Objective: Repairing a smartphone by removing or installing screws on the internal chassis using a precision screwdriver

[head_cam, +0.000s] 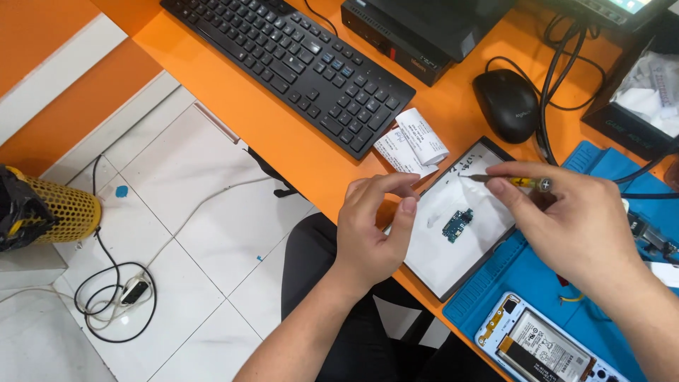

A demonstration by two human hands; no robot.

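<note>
Two hands at work above the orange worktop (283,134). Grips a slim yellow-handled screwdriver (520,182) in the right hand (576,219), fingers clenched around the handle, tip aimed leftward over the white tray (453,269). Hovers the left hand (371,230) just beside the tray's near edge, thumb and forefinger pinched close together (too small to tell whether anything sits between them).

Lying out of the phone already, by the look of it: a small blue-green circuit board (457,225), loose near the middle of the tray, touched by neither hand. Further right, on the blue mat (537,276), an opened phone (541,346) face down, back cover off, battery and inner frame exposed. Judging from that, well into the disassembly: cover removed, one board lifted out. Left as yet in the phone body: the battery and the remaining parts.

Elsewhere on the worktop: a black keyboard (290,60), a black mouse (507,105), and two curled paper slips (414,145) between keyboard and tray.
</note>
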